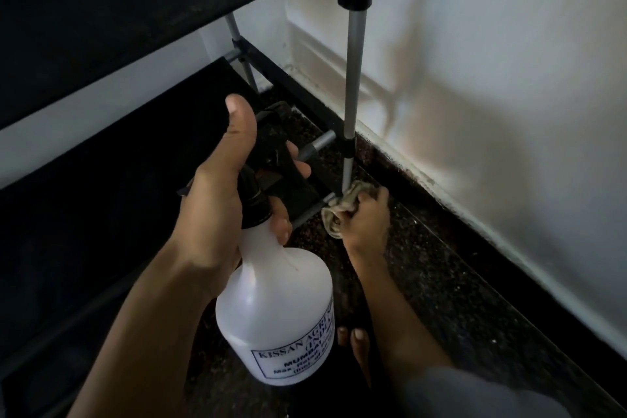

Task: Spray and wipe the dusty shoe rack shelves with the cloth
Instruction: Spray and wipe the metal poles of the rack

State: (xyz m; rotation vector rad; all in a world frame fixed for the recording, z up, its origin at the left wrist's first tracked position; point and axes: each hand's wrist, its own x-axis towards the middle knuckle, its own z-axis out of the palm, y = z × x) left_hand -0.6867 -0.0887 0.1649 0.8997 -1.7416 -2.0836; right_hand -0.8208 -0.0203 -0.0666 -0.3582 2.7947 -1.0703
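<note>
My left hand (pixel 224 193) grips the neck and black trigger head of a white spray bottle (pixel 278 309), thumb raised, fingers on the trigger. The nozzle points toward the lower corner of the shoe rack. My right hand (pixel 368 217) holds a bunched beige cloth (pixel 339 210) pressed against the foot of the rack's grey upright pole (pixel 354 71), near the floor. The rack has black fabric shelves: an upper shelf (pixel 118 0) and a lower shelf (pixel 112 180) on the left.
A white wall (pixel 492 78) with a dark skirting strip (pixel 475 214) runs close on the right. The floor (pixel 424 282) is dark speckled stone. My bare toes (pixel 356 339) show below the bottle, and a grey-clad knee (pixel 475 394) sits bottom right.
</note>
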